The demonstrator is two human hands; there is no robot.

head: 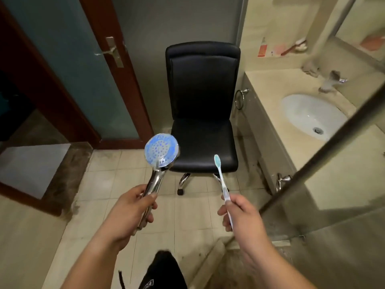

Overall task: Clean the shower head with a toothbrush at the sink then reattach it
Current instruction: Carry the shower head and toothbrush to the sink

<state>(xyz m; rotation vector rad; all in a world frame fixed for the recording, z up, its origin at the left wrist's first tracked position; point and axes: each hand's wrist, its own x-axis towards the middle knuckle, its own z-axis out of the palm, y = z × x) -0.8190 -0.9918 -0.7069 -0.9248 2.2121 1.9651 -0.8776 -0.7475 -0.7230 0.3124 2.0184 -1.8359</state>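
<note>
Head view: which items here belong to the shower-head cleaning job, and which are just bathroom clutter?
Part of the job:
- shower head, held by the left hand
- toothbrush, held by the right hand
- sink and its faucet

Just there:
- black chair
- door handle
- towel ring
- items on the shelf

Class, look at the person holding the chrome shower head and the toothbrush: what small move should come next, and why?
Probably a turn to the right toward the white oval sink basin. The left hand grips the chrome shower head with the blue face, the right hand the pale blue toothbrush, but both are held over the floor facing the black office chair, not over the sink.
</note>
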